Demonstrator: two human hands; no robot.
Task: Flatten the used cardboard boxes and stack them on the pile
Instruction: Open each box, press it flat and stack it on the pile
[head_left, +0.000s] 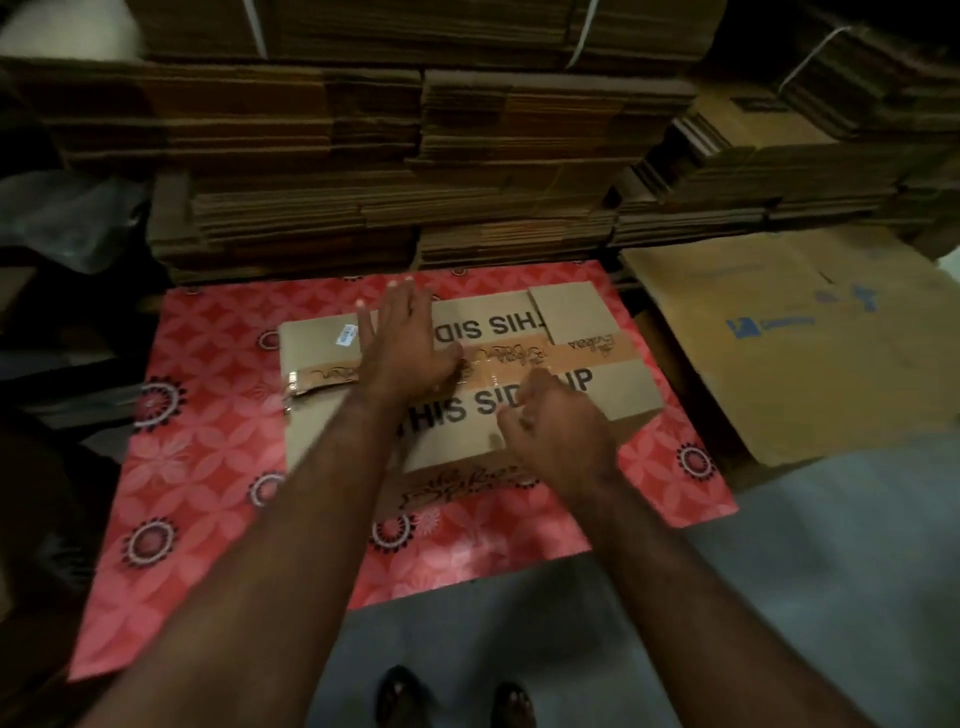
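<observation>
Stacks of flattened cardboard (363, 171) rise along the far wall of this dim storeroom, and a red flowered sheet (197, 467) covers the floor near me. The box (582, 322) sits in the middle of that sheet, not yet flattened. It is plain brown with black lettering, and printed tape (566, 356) runs along its top seam, peeling at the left end. My left hand (402, 338) presses flat on it, fingers straight. My right hand (556, 421) curls at the near edge; what it pinches, I cannot tell. Untaping, collapsing and stacking remain.

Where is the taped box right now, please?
In the head view, the taped box lies mid-frame on the red patterned sheet, under both hands, before the cardboard stacks.
</observation>
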